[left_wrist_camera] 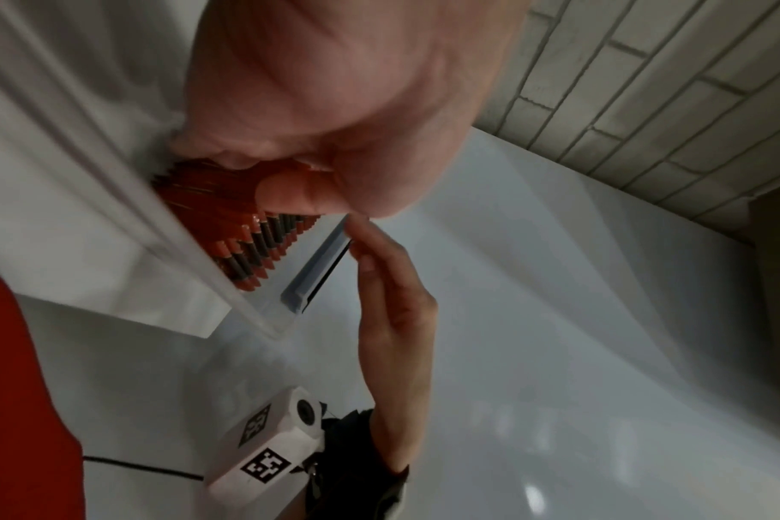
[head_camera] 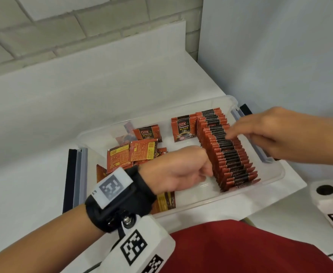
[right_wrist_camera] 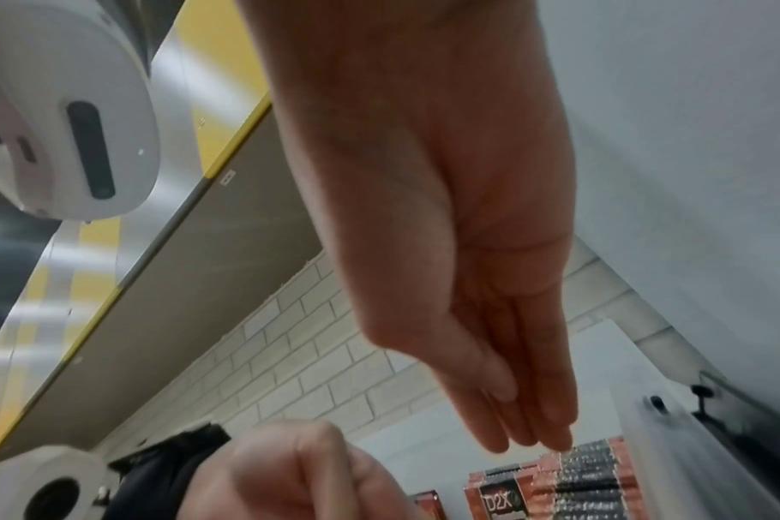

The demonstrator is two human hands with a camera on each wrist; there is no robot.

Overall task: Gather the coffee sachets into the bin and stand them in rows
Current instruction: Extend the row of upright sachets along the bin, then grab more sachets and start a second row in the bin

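Observation:
A clear plastic bin [head_camera: 199, 189] stands on the white counter. Along its right side runs a long row of red-and-black coffee sachets [head_camera: 228, 154] standing on edge. Loose sachets [head_camera: 134, 152] lie flat in the left half, and one [head_camera: 183, 131] stands facing me at the back. My left hand [head_camera: 208, 173] has its fingers curled against the near left side of the row [left_wrist_camera: 255, 253], with the thumb on the sachet tops. My right hand [head_camera: 238, 133] reaches in from the right, and its straight fingers [right_wrist_camera: 553, 439] touch the row's tops [right_wrist_camera: 593, 471].
Grey and dark latch handles sit at the bin's left end [head_camera: 77, 178] and right end [head_camera: 260, 150]. A white wall [head_camera: 280, 56] rises close on the right, with brick wall behind. The counter edge and my red garment [head_camera: 240, 249] lie just in front.

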